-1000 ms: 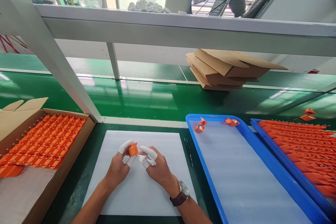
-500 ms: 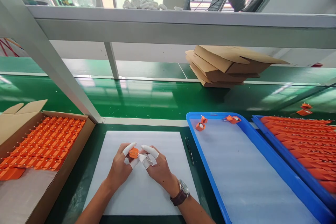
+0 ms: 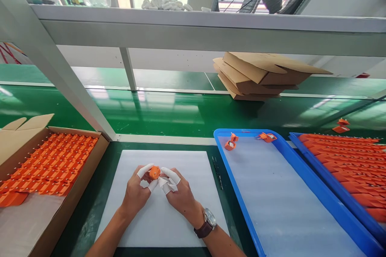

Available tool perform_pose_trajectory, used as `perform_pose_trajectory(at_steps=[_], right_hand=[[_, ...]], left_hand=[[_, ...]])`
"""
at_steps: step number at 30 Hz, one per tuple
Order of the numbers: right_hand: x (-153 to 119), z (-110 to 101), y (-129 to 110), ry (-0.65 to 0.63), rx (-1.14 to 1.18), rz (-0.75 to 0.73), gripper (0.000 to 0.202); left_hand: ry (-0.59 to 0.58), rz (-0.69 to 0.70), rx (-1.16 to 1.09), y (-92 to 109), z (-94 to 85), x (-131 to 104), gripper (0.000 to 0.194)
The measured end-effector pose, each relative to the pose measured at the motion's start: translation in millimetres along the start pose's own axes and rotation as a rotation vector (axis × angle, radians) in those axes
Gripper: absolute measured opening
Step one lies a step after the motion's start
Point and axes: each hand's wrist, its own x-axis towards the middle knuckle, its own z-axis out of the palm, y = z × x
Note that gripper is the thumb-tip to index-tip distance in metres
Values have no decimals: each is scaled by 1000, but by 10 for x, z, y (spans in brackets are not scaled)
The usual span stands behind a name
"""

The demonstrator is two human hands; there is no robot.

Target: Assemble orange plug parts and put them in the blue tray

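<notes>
A small orange plastic part [image 3: 155, 172] is pinched in my left hand [image 3: 136, 192], over the white mat [image 3: 175, 225]. White finger cots cover the thumb and a finger of each hand. My right hand [image 3: 183, 193] is closed on a crumpled white cloth or tissue [image 3: 167, 184], held right against the orange part. The lower side of the part is hidden by my fingers.
An open cardboard box [image 3: 76, 192] with rows of orange parts stands left. On the right, a blue tray [image 3: 241, 204] holds two orange pieces; another blue tray [image 3: 337, 192] is full. A thin dark tool [image 3: 217, 172] lies beside the mat. Flattened cartons [image 3: 256, 76] sit behind.
The orange part has turned a little in my left fingers and sits slightly higher. Both hands have shifted slightly. On the conveyor at far right, an orange piece has moved left.
</notes>
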Motion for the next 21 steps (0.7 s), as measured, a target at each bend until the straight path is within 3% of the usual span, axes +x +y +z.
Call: perform_pose_trajectory(at_steps=[5,10,17,21], right_hand=[[-14,45,-65,24,2,-53,57],[-44,68,-64,-8,12,0,53],[-3,-3,84,137,0,117,46],[24,-29,59,151,48,150,38]], left_hand=[[61,71,86,50,-19,13,39],[52,107,114,49,-15,8,35],[-12,33,42,57,-22,15,37],[-44,15,43,50,-32,11,38]])
